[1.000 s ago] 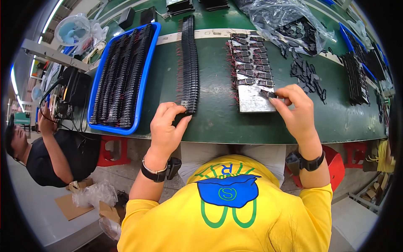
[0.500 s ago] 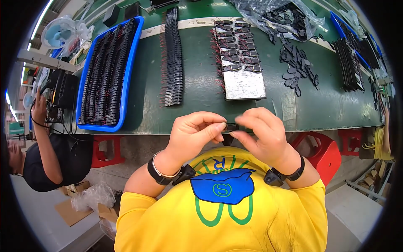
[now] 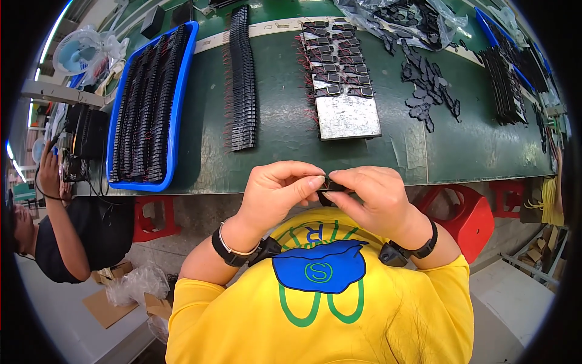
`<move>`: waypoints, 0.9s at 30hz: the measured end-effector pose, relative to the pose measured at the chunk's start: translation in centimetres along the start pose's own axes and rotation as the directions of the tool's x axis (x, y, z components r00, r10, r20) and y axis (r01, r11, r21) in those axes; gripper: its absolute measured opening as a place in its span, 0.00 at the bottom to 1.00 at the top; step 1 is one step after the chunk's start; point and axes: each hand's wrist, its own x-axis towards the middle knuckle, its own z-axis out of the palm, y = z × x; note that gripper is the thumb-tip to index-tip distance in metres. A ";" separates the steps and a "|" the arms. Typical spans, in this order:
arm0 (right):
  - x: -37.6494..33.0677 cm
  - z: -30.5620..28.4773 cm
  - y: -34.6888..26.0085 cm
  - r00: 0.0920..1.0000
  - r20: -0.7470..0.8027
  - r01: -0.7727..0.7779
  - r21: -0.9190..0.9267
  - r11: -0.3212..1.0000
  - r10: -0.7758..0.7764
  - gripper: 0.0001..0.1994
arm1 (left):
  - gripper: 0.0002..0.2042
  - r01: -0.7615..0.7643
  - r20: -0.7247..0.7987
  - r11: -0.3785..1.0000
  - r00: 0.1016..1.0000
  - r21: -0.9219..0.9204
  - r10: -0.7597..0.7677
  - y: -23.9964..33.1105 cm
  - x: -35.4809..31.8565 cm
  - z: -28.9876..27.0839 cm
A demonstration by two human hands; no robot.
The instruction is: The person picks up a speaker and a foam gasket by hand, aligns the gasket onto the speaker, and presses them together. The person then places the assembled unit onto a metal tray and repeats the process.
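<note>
While both hands met off the desk, just past its near edge and above the yellow shirt (image 3: 315, 315), a small black part (image 3: 330, 189) sat pinched between them, likely held close so the wearer could see and press it together. Left hand (image 3: 276, 197) had thumb and forefinger clenched on the part's left end; right hand (image 3: 373, 200) gripped the right end the same way, fingers (image 3: 348, 177) curled tight, almost no gap. Part mostly hidden by fingertips, so its exact shape couldn't be read.

Green desk (image 3: 279, 130) looked laid out as a line: blue tray (image 3: 180, 91) of black parts in rows at the left edge, a long stacked row of black parts (image 3: 241, 79) beside it, metal plate (image 3: 345, 85) with red-wired parts around centre, loose black pieces (image 3: 427, 91) toward the right, clear plastic bag (image 3: 400, 18) at the far edge. Probably all placed within arm's reach. Another person (image 3: 66, 230) worked at the left end.
</note>
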 end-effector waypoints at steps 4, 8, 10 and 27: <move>-0.1 0.2 0.1 0.998 -0.036 0.043 -0.042 0.998 -0.045 0.13 | 0.09 -0.588 0.165 0.529 0.749 0.612 0.641 -0.4 0.6 0.4; -0.1 0.2 0.0 0.998 -0.052 0.023 -0.048 0.999 -0.025 0.14 | 0.11 -0.626 0.200 0.365 0.648 0.689 0.735 -0.6 0.5 0.9; -0.1 0.1 -0.2 0.999 -0.043 -0.013 -0.035 0.999 0.011 0.14 | 0.11 -0.640 0.233 0.335 0.637 0.691 0.735 -0.5 0.5 0.8; -0.2 -0.1 0.2 0.999 -0.033 0.042 -0.034 0.999 -0.043 0.16 | 0.09 -0.663 0.252 0.504 0.711 0.554 0.656 -0.8 0.8 0.5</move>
